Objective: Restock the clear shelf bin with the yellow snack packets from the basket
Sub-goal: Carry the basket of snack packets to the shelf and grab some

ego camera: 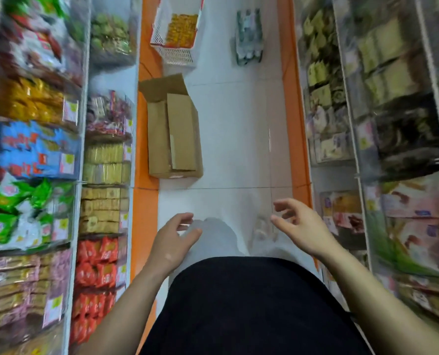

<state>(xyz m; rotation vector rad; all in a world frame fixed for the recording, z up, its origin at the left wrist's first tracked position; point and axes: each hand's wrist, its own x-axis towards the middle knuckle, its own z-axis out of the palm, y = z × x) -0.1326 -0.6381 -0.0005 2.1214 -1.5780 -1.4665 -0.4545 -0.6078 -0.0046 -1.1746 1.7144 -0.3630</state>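
A white slotted basket (180,56) stands on the aisle floor far ahead, with yellow snack packets (184,29) piled inside it. On the left shelving a clear bin (71,112) holds similar yellow packets (26,99) behind a price tag. My left hand (173,240) hangs low over the floor with relaxed fingers, holding nothing. My right hand (299,225) hovers beside it, fingers loosely spread and empty. Both hands are well short of the basket and away from the bin.
An open cardboard box (175,134) lies on the floor between me and the basket, against the left orange strip (143,208). A shrink-wrapped pack of bottles (248,37) stands farther right. Clear bins of snacks line both sides of the narrow white-tiled aisle (233,139).
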